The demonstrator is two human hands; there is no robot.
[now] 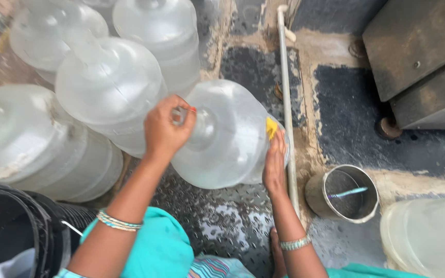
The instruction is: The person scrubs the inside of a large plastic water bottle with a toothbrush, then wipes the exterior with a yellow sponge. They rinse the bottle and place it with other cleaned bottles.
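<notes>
Wet, worn floor: dark patches w/ pale cracked cement btwn them, and studded metal plate [222,221] under the person's feet. Big clear water jug [227,139] stands on that plate, center of view. Left hand [165,128] is closed round the jug's neck at top, fingers curled tight. Right hand [275,162] lies flat vs the jug's right side, pressing a yellow sponge [271,127] under the fingertips. More empty jugs [109,82] packed close on the left, touching each other. Thin pale pipe [286,92] runs along the floor just beside the jug on the right. Steel pot [343,194] w/ water sits near the pipe; grey metal box [418,51] at top right corner.
</notes>
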